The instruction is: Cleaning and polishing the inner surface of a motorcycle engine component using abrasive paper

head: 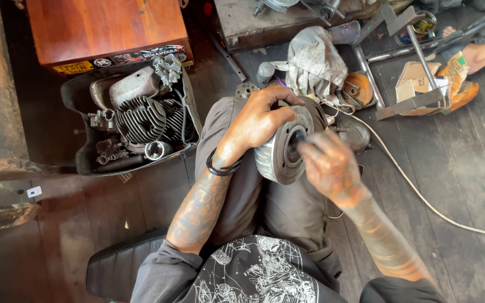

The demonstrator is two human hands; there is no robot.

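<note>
A round grey metal engine part [279, 152] with a ribbed rim and a central hole rests on my lap. My left hand [256, 120] grips its top edge, fingers curled over the rim. My right hand [328, 164] is blurred at the part's central hole, fingers closed; whether it holds a small tool or cloth is unclear. Both hands are grimy and both forearms are tattooed. A black band circles my left wrist.
A black tray [82, 90] at the left holds finned engine cylinders and small parts. A wooden box [105, 28] stands behind it. A dirty rag [315, 62], an orange disc [359, 88], a metal stand [416, 73], a white cable [416, 191] and another person's foot [478, 53] lie on the plank floor.
</note>
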